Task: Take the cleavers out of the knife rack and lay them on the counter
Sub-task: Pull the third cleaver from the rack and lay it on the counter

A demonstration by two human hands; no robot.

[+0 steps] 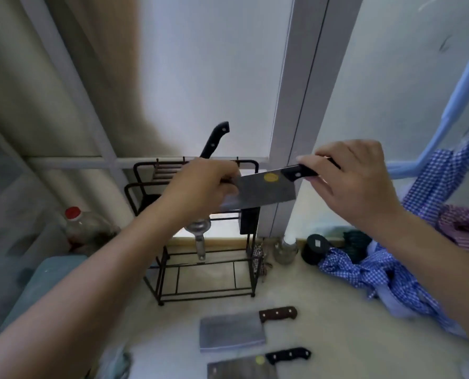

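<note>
Two cleavers already lie flat on the pale counter (323, 324) at the near edge: one with a black riveted handle (288, 356), its blade partly cut off by the frame, and just beyond it one with a brown wooden handle (232, 333). Both point their handles to the right. Behind them stands the black wire knife rack (200, 269), with a black-handled knife (214, 140) still slotted in its top, handle sticking up at a slant. Held in the air in front of the rack's upper part is a third cleaver (266, 192), blade roughly level with a yellow sticker near the handle. The right hand (356, 181) is closed on its black handle, fingers curled over the top. The left hand (200, 187) pinches the far end of the blade, partly covering it. A blue checked cloth (378, 274) lies bunched to the right.
</note>
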